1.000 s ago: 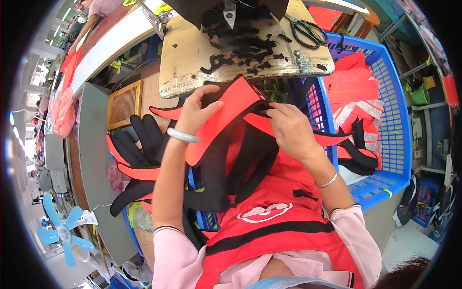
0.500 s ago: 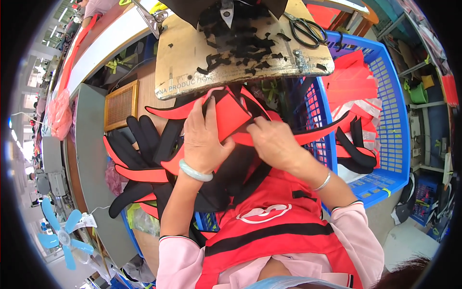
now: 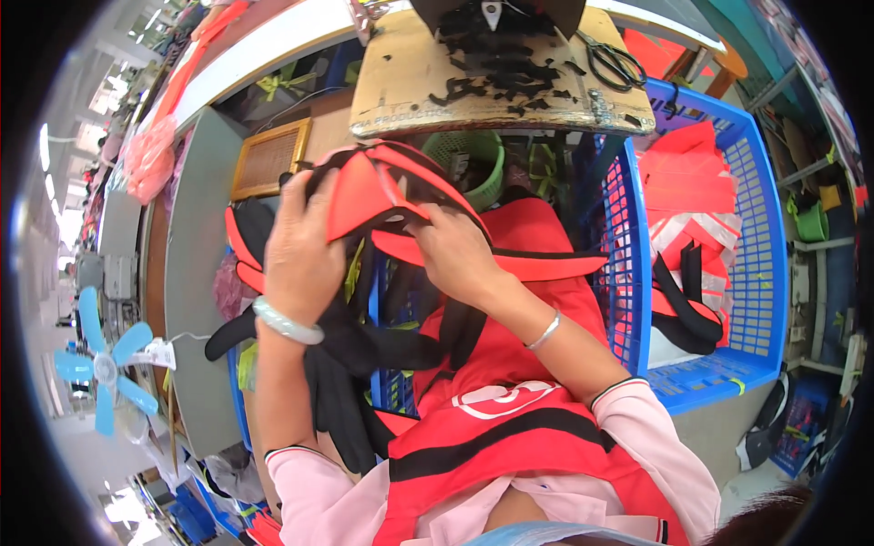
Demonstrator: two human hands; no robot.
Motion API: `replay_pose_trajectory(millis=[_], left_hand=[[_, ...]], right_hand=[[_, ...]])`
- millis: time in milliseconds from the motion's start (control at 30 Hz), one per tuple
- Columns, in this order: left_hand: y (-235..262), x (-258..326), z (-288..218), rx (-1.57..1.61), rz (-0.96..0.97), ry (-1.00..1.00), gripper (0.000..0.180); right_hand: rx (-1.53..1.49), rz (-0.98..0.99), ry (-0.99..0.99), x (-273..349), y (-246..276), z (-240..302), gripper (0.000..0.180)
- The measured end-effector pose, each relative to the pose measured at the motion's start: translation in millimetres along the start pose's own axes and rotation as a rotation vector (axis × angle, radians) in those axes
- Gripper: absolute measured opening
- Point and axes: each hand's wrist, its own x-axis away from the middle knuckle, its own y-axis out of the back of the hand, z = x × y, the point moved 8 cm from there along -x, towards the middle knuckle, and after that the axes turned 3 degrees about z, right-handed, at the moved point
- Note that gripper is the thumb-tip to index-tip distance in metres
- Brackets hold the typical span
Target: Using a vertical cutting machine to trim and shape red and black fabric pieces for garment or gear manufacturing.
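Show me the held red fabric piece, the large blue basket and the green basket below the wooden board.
Red fabric piece (image 3: pixel 358 198), head view: its broad panel.
Blue basket (image 3: pixel 710 384), head view: its near wall.
Green basket (image 3: pixel 488 185), head view: its side wall.

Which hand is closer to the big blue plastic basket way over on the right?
The right one. The right hand is left of the big blue plastic basket, not touching it; the left hand is also to its left, but farther away.

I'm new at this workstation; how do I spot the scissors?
Find the wooden board at the top, strewn with black scraps. At its right side lie the black-handled scissors. Looped and far larger, they stand out from the scraps.
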Motion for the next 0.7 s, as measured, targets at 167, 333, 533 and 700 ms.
replay_pose_trajectory(millis=[167, 333, 533, 700], left_hand=[[89.6, 33.1, 8.2, -0.046, 0.009, 0.017, 0.065], [155.4, 1.8, 7.0, -0.204, -0.031, -0.111, 0.054], [57.6, -5.6, -19.2, 0.335, 0.673, -0.250, 0.041], [-27.8, -33.8, -52.8, 0.557, 0.820, -0.400, 0.036]], right_hand=[[-0.246, 0.358, 0.251, -17.8, 49.2, 82.5, 0.022], [-0.313, 0.464, 0.558, -73.8, 134.4, 96.7, 0.019], [-0.315, 0.786, 0.503, -21.0, 161.5, 62.1, 0.022], [-0.228, 0.742, 0.114, -0.4, 196.1, 17.5, 0.050]])
